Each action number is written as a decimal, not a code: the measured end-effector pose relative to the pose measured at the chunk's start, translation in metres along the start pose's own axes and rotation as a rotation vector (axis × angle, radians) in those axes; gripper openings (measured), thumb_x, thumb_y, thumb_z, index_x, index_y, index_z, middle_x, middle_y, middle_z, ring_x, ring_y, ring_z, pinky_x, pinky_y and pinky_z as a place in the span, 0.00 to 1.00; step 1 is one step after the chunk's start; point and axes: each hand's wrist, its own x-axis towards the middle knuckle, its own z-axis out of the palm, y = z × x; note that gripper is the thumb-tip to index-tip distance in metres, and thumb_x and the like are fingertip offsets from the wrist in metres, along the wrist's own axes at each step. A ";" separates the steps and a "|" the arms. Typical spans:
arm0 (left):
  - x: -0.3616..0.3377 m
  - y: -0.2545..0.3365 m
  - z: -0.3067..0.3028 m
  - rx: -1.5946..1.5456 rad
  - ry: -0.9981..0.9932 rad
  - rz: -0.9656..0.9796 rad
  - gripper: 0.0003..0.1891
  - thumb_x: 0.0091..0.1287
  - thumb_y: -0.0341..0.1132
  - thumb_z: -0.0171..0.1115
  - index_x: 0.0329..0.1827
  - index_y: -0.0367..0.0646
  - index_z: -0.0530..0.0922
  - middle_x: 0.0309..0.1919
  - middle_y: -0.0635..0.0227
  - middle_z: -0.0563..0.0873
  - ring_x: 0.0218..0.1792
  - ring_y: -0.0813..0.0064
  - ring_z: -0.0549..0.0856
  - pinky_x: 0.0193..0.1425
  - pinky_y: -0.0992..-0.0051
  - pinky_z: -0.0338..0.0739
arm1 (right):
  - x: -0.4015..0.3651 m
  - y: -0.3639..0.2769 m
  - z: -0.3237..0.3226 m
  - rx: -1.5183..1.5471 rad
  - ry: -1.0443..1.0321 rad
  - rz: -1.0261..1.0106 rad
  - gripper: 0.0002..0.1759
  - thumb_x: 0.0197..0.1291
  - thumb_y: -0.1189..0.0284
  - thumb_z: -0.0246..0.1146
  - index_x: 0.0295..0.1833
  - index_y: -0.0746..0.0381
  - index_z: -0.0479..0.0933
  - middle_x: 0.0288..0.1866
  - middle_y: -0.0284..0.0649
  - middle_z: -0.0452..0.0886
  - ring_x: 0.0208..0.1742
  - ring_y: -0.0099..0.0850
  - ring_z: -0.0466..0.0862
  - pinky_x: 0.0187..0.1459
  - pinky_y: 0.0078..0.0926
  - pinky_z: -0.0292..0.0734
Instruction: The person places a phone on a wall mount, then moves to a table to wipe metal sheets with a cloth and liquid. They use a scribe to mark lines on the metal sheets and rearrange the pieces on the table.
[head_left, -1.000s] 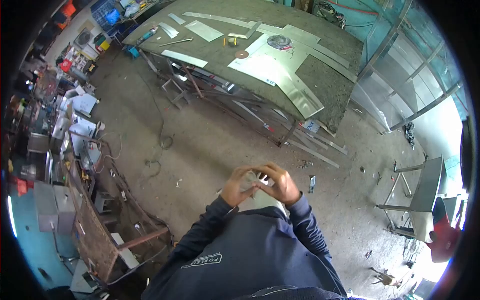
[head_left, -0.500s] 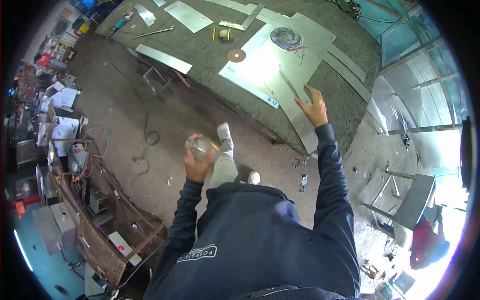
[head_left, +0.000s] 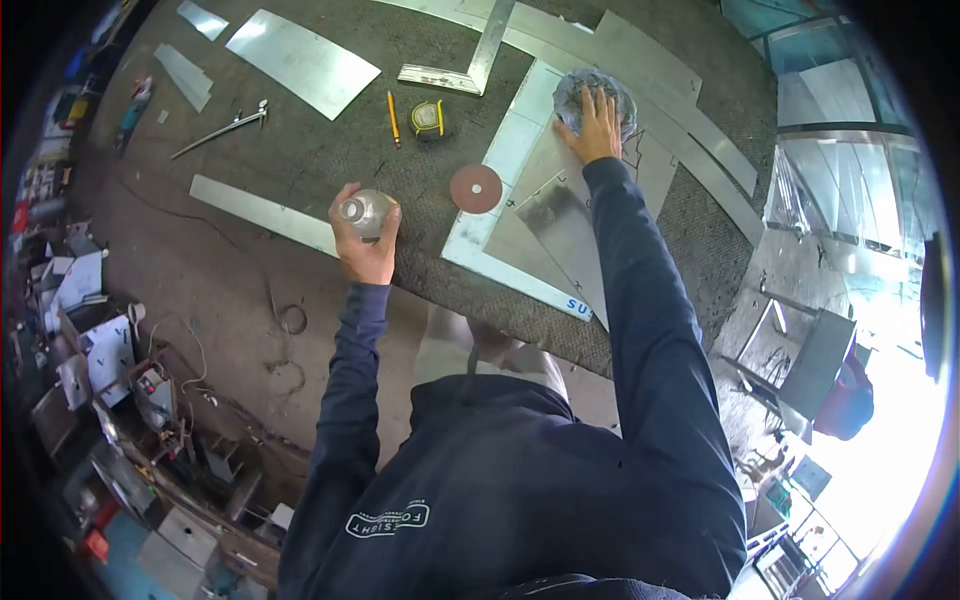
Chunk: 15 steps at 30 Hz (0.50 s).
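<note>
My left hand is wrapped round a clear, open-necked bottle above the near edge of the worktable. Its mouth points up towards me. My right hand lies with outstretched fingers on a round, crumpled grey rag and partly covers it. Under and around the rag are flat metal sheets, with dark marks and thin lines on them. A pale strip lettered "SU" runs along their near side. Close to the left of the sheets lies a reddish-brown disc with a centre hole.
Across the table lie a tape measure, a pencil, a metal square, a caliper-like tool and several metal pieces. A cable trails on the floor at left. At right stands a metal-framed stand, with a person beyond it.
I have moved up to the table. My right hand has reached forward onto the rag. My left hand, still holding the bottle, has risen from over the floor to the table edge.
</note>
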 end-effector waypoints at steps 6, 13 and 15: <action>0.002 -0.023 0.009 0.010 -0.078 -0.005 0.40 0.56 0.37 0.80 0.68 0.34 0.66 0.61 0.52 0.78 0.60 0.59 0.79 0.62 0.63 0.76 | 0.009 0.033 -0.006 0.118 -0.072 0.031 0.32 0.48 0.75 0.66 0.63 0.55 0.75 0.60 0.40 0.77 0.64 0.44 0.74 0.65 0.45 0.69; -0.011 -0.015 0.013 -0.055 -0.024 -0.164 0.46 0.51 0.37 0.83 0.71 0.37 0.63 0.62 0.54 0.76 0.61 0.61 0.77 0.63 0.64 0.76 | -0.175 0.010 -0.107 0.225 -0.021 0.106 0.29 0.34 0.83 0.62 0.50 0.56 0.77 0.68 0.45 0.71 0.73 0.51 0.65 0.76 0.59 0.50; -0.019 -0.019 0.014 0.049 -0.001 -0.089 0.47 0.51 0.39 0.83 0.71 0.37 0.64 0.62 0.54 0.76 0.61 0.61 0.78 0.62 0.64 0.77 | -0.253 -0.005 -0.129 0.289 -0.194 0.277 0.35 0.27 0.76 0.68 0.51 0.57 0.72 0.79 0.49 0.57 0.82 0.55 0.49 0.77 0.65 0.40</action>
